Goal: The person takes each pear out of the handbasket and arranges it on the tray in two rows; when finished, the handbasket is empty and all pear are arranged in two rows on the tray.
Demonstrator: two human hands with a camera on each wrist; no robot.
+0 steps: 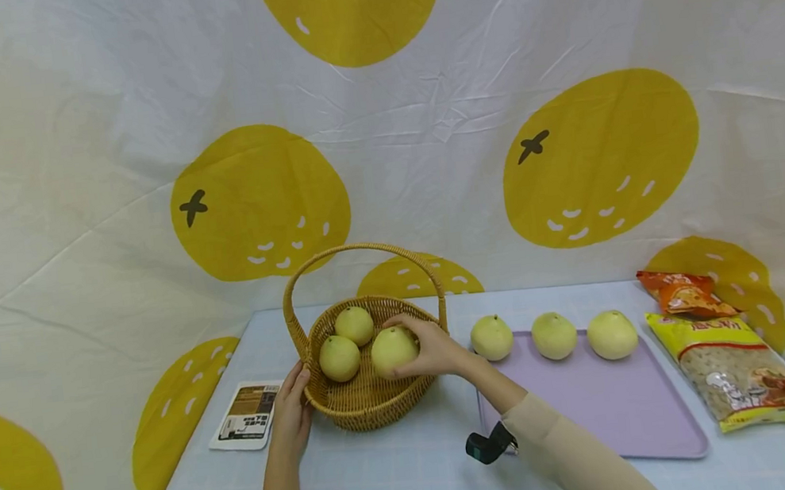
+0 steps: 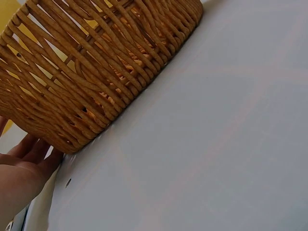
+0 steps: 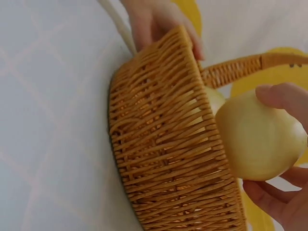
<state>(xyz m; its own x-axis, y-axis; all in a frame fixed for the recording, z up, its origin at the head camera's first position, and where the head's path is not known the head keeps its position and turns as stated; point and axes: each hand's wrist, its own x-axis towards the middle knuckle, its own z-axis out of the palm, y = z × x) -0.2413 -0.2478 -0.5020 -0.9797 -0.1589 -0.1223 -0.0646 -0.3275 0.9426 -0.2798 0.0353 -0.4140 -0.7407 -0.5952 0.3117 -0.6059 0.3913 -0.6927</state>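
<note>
In the head view my right hand (image 1: 434, 348) grips a round, pale yellow-green fruit (image 1: 393, 353) over the right part of a wicker basket (image 1: 375, 416). The right wrist view shows this fruit (image 3: 260, 137) at rim height, between thumb and fingers. Two similar fruits, one at the back (image 1: 354, 326) and one at the left (image 1: 339, 358), lie inside the basket. My left hand (image 1: 292, 407) rests against the basket's left outer side, its fingers fairly straight near the handle's foot. Part of that hand (image 2: 29, 166) is hidden behind the wicker in the left wrist view.
Three more pale fruits (image 1: 554, 336) stand in a row along the back edge of a purple tray (image 1: 597, 415). Right of it lie a yellow food bag (image 1: 743, 372) and an orange packet (image 1: 686, 294). A white-and-brown packet (image 1: 245, 416) lies left of the basket, whose tall handle (image 1: 357, 247) arches above.
</note>
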